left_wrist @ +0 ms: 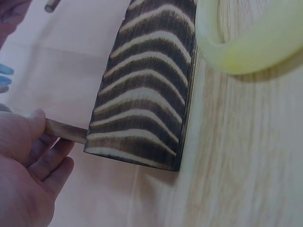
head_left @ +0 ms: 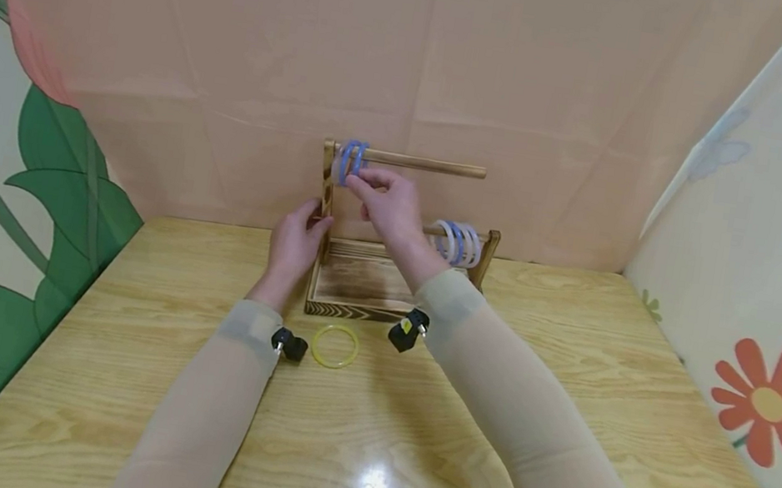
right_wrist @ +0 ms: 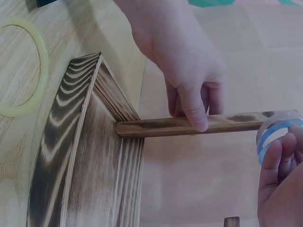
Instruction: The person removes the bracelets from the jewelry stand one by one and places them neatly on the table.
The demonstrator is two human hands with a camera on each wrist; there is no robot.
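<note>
The right hand (head_left: 385, 203) reaches to the top dowel (head_left: 421, 163) of a wooden rack (head_left: 362, 282) and pinches a blue bangle (head_left: 352, 161) that hangs on that dowel near its left end, beside the tall left post (head_left: 327, 184). From the head view the fingers curl around the lower part of the bangle and cover it, so how many bangles hang there is hard to tell; a paler one seems to sit beside it. In the right wrist view only the fingertips (right_wrist: 273, 163) show, at the frame's edge, against the blue and clear bangles.

The left hand (head_left: 296, 242) grips the left post, thumb on the front and fingers curled behind. The left wrist view cuts off most of the hand and shows only curled fingers (left_wrist: 49, 161) at the post and the burnt-grain base.

On the lower dowel, at its right end, hang about 4 white and blue bangles (head_left: 459, 242), partly hidden by the right forearm. A yellow bangle (head_left: 335, 346) lies flat on the table (head_left: 564, 405) just in front of the rack base.
</note>
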